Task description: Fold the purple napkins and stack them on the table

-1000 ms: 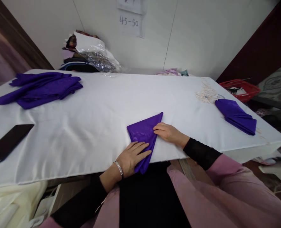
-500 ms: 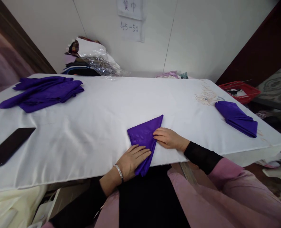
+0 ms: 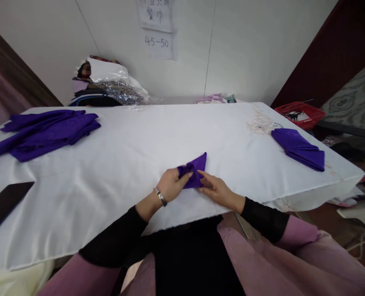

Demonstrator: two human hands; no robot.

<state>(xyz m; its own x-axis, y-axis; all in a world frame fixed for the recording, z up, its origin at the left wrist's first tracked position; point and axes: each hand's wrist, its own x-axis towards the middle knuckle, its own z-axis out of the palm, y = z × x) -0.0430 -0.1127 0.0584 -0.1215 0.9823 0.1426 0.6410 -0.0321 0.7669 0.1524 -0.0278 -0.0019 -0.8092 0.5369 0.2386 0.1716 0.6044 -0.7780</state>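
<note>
A purple cloth napkin [image 3: 197, 181] lies folded to a point on the white-covered table, near its front edge. My left hand [image 3: 173, 183] grips its left side, thumb on top, with a fold of fabric bunched up in the fingers. On the other side, my right hand [image 3: 217, 189] touches the napkin's right edge with bent fingers; the thumb and fingertips seem to pinch the edge. To the right lie folded purple napkins [image 3: 298, 149]. A loose heap of purple cloths [image 3: 51, 131] rests at the far left.
A dark flat slab [image 3: 6, 205] lies at the table's [image 3: 108, 213] left front. Behind the table sit stacked fabrics [image 3: 106, 76] partly in clear plastic. A red basket [image 3: 313, 116] stands past the right corner. Paper signs [image 3: 160, 43] hang on the wall.
My left hand has gone from lying flat on the napkin to gripping it, and the napkin's lower end has been folded up. My right hand stays at the right edge. The view has shifted slightly.
</note>
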